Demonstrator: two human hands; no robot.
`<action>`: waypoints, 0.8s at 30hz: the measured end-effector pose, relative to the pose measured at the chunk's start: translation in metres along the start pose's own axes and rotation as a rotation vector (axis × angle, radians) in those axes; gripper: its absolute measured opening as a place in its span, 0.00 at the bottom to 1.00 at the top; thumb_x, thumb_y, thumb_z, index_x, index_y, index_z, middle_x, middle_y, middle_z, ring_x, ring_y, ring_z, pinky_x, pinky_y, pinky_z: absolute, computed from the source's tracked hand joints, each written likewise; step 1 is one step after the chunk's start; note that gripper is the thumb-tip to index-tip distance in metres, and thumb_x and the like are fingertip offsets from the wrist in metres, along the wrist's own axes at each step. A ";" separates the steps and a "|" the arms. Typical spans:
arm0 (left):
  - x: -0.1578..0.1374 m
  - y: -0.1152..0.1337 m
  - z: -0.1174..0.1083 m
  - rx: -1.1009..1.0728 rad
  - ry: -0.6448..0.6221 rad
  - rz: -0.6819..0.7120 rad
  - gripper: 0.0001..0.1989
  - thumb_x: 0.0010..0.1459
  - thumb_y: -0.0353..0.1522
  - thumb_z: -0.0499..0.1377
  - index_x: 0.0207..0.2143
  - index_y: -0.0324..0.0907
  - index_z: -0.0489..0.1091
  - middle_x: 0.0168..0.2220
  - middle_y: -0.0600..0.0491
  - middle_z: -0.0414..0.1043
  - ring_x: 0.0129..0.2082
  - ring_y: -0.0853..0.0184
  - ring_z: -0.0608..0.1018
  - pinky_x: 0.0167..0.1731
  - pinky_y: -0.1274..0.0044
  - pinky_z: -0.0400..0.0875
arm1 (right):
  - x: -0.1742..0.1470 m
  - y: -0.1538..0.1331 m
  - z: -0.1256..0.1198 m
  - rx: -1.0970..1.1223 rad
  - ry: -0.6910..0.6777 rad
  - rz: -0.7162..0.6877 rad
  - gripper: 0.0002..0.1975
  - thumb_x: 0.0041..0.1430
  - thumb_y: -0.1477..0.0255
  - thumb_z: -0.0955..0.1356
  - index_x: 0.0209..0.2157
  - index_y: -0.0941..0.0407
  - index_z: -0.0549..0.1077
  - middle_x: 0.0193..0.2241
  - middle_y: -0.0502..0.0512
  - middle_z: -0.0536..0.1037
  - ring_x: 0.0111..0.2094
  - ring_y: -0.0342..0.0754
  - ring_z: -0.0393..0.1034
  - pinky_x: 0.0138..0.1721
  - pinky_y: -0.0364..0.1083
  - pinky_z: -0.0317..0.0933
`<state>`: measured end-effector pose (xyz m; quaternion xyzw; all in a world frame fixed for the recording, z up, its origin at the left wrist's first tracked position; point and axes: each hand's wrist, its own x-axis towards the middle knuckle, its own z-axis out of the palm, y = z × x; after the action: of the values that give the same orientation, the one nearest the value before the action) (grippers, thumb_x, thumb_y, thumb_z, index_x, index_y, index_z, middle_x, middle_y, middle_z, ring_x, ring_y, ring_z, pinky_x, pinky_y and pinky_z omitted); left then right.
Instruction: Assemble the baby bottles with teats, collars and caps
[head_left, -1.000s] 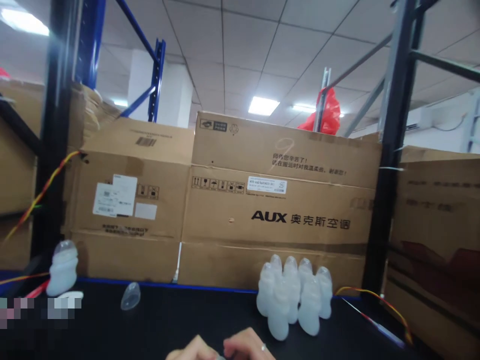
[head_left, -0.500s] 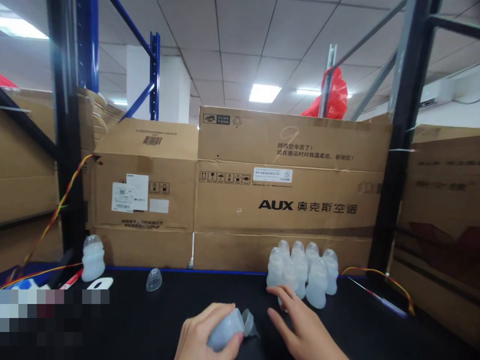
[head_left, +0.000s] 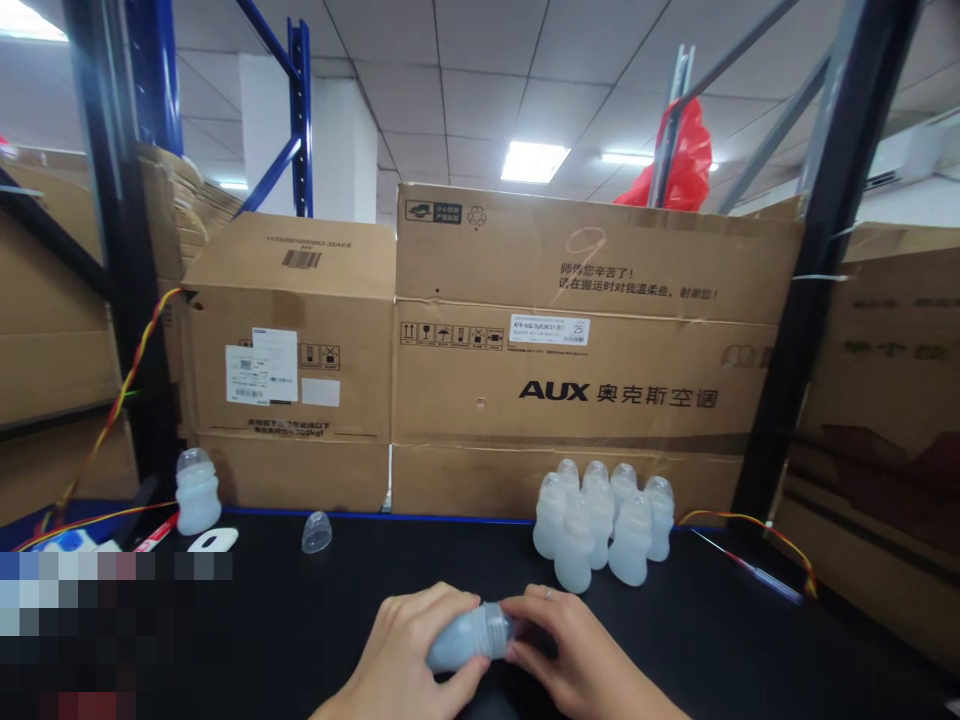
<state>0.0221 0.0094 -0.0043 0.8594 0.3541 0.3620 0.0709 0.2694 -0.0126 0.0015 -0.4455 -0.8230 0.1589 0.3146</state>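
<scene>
My left hand point(head_left: 412, 640) is closed around a translucent baby bottle point(head_left: 466, 642) lying on its side, its ringed neck pointing right. At the mouth of that bottle, the fingers of my right hand point(head_left: 566, 635) pinch a clear silicone teat point(head_left: 510, 626), mostly hidden by the fingertips. Beyond my right hand a group of several capped baby bottles point(head_left: 604, 525) stands upright on the black tabletop. A clear dome cap point(head_left: 316, 533) sits by itself further left, away from both hands.
One more capped bottle point(head_left: 198, 492) stands at the far left beside a white flat object point(head_left: 213, 541). A thin screwdriver-like tool point(head_left: 757, 572) lies at right. Cardboard panels point(head_left: 592, 400) wall off the back, between dark rack posts point(head_left: 817, 260).
My right hand has moved left from near the bottle group to the mouth of the held bottle, and its fingers have closed there. The view has shifted slightly.
</scene>
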 end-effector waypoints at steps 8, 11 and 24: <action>-0.007 -0.005 0.002 0.039 0.093 0.171 0.31 0.44 0.30 0.78 0.52 0.47 0.78 0.45 0.53 0.87 0.40 0.56 0.89 0.42 0.68 0.85 | -0.003 -0.006 -0.002 -0.021 -0.041 0.009 0.08 0.65 0.72 0.72 0.46 0.53 0.81 0.36 0.53 0.82 0.37 0.50 0.76 0.40 0.45 0.63; -0.007 -0.006 0.004 0.033 0.120 0.176 0.33 0.41 0.33 0.81 0.52 0.48 0.79 0.45 0.52 0.87 0.40 0.55 0.89 0.42 0.67 0.86 | -0.006 -0.011 -0.004 -0.051 -0.051 0.020 0.03 0.65 0.71 0.71 0.38 0.54 0.79 0.34 0.53 0.81 0.35 0.49 0.74 0.38 0.44 0.61; -0.005 0.002 0.012 -0.138 0.078 0.037 0.30 0.46 0.33 0.79 0.53 0.49 0.79 0.44 0.54 0.86 0.40 0.61 0.88 0.43 0.73 0.84 | -0.007 -0.019 -0.016 0.090 -0.019 0.081 0.08 0.69 0.64 0.69 0.47 0.50 0.72 0.40 0.51 0.80 0.38 0.50 0.74 0.39 0.45 0.62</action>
<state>0.0286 0.0058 -0.0151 0.8441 0.3150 0.4199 0.1097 0.2711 -0.0292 0.0212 -0.4625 -0.7992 0.2126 0.3196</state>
